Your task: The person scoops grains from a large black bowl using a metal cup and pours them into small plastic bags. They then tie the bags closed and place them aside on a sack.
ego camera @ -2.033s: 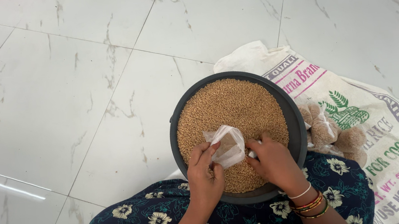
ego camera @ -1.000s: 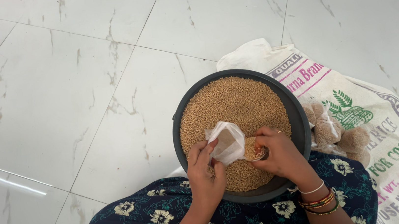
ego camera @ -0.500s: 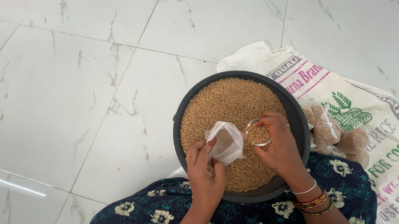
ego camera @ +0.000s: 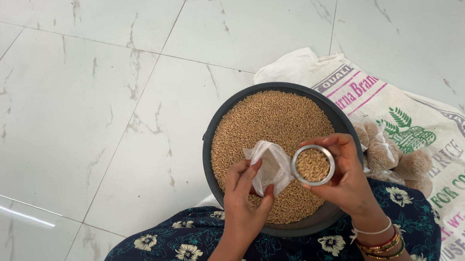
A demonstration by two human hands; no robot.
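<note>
Floral dark cloth [ego camera: 291, 254] covers the lap; above it the left hand [ego camera: 244, 199] pinches a clear plastic bag [ego camera: 270, 167], the right hand [ego camera: 348, 177] grips a grain-filled steel cup [ego camera: 313, 165], over a wheat-filled basin [ego camera: 215, 132] on white marble floor [ego camera: 69, 107], printed sack [ego camera: 447, 142] beside.

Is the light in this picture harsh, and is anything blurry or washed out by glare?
Head view: light is soft and even; bright streaks of glare lie on the glossy tiled floor. The small round cup of grain, both hands and the dark basin look sharp, with faint shadows.
</note>
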